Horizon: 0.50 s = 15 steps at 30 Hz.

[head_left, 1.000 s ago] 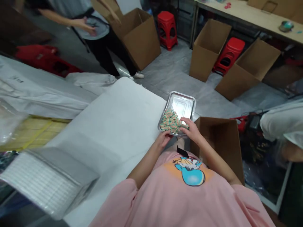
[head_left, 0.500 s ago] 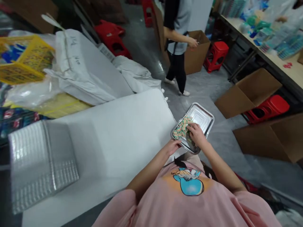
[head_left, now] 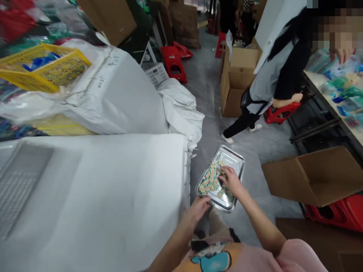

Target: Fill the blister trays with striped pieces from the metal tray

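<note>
From my remote seat I see the left hand at the near-left rim of a shiny, rectangular, silver metal tray, its fingers closed over that edge, seemingly bearing the weight. The right hand reaches over the tray's right side, fingers half curled and pointing down among a spread of small peach-and-green blocky pieces; I cannot tell whether it grips any.

The pieces lie mostly left of the right fingertips and beyond the left hand, so the right is nearer. The tray's long axis runs away from the body, slanting rightward; its far end is bare.

Left of it, just apart, is a broad, white, flat-topped surface. Farther right sits 1 open brown cardboard box; ahead, 1 person in a grey-and-black top.
</note>
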Tool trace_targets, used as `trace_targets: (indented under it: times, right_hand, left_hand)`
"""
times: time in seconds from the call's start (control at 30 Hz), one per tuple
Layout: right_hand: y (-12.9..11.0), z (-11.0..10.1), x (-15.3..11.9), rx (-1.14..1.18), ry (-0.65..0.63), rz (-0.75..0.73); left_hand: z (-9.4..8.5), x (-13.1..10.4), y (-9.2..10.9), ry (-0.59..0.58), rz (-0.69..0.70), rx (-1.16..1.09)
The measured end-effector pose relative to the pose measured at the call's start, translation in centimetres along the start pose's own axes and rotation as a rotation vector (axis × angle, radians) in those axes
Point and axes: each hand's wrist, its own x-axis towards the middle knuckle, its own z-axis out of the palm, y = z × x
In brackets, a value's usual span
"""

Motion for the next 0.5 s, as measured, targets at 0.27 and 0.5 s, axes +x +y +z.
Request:
trace_targets:
  times: [0.27, 0.5]
  right_hand:
    - [0.9, -2.7, 6.0, -0.279, -0.226, -0.030]
    - [4.6, -5.1, 15.7, -0.195, -0.150, -0.103]
  left_hand:
    - [6.3, 7.3, 1.7, 0.027, 0.054, -0.030]
    - [9.0, 13.6, 7.5, 0.016, 0.050, -0.068]
